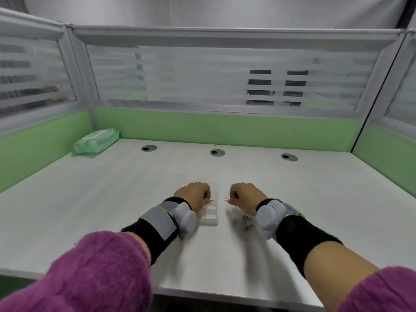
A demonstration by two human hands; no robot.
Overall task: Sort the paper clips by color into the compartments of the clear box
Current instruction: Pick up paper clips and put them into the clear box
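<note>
On the white desk (112, 199), walled by green-and-frosted partitions (225, 127), both hands are working just in front of the person. Largest nearby item: a green wipes pack (96, 141) lying in the far left corner, well apart and obstructing nothing. Three cable grommets (217, 152) are sitting along the back edge, also clear of the work.

The clear box (211, 212) is resting between the hands, partly covered by the left hand (194, 195); its dividers are hard to make out. Left hand is closing in a pinch on a red paper clip (211, 201) over the box. Right hand (244, 194) is pinching a second red clip (227, 200) just right of the box. Loose clips (244, 220), silver, blue and green, are lying near the right wrist.

Risks, as judged: the box being transparent and the compartments faint, a clip could be landing in the wrong cell. Each pinch is catching only a clip end, so either could be slipping free. The bulky wrist units (266, 218) could be sweeping the loose clips or nudging the light box.
</note>
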